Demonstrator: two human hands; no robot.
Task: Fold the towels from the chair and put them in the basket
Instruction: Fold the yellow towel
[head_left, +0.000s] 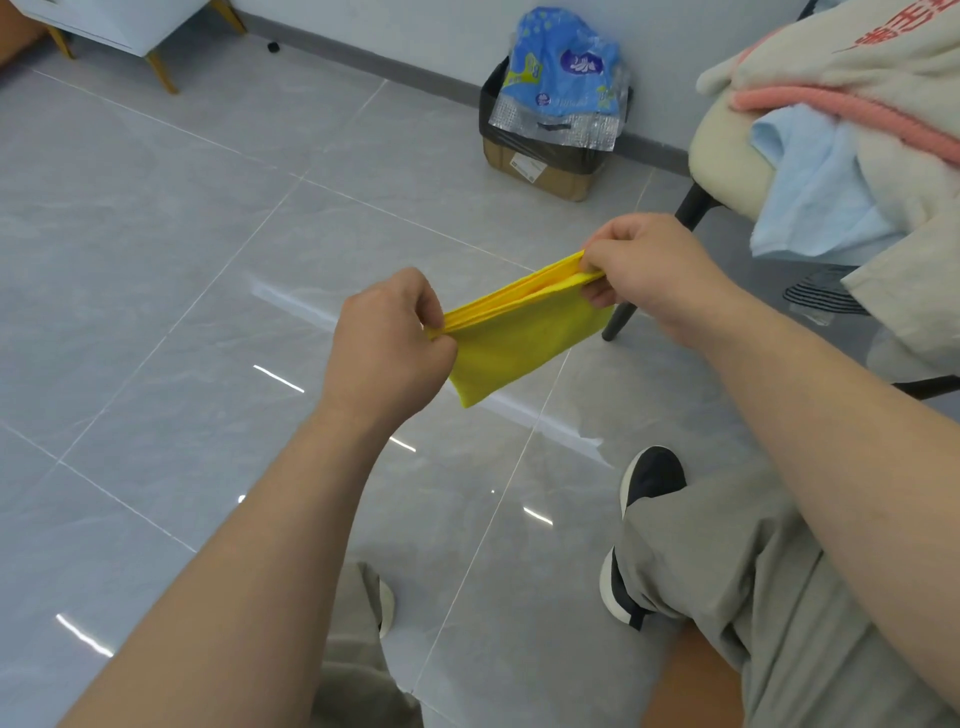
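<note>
Folded yellow towel (519, 338) pinched between left grip (387, 338) and right grip (649, 265), blue towel (815, 192) on chair (727, 161) far right, box (540, 176) by far wall

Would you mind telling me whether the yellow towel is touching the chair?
Apart. The head view shows the yellow towel held in the air by both hands, with bare floor between it and the chair.

A yellow towel (514, 338), folded small and layered, is hanging taut in the air left of the chair (727, 171). A blue towel (815, 197) is drooping over its seat edge beneath a pink towel (857, 111) and a cream towel (857, 57).
</note>
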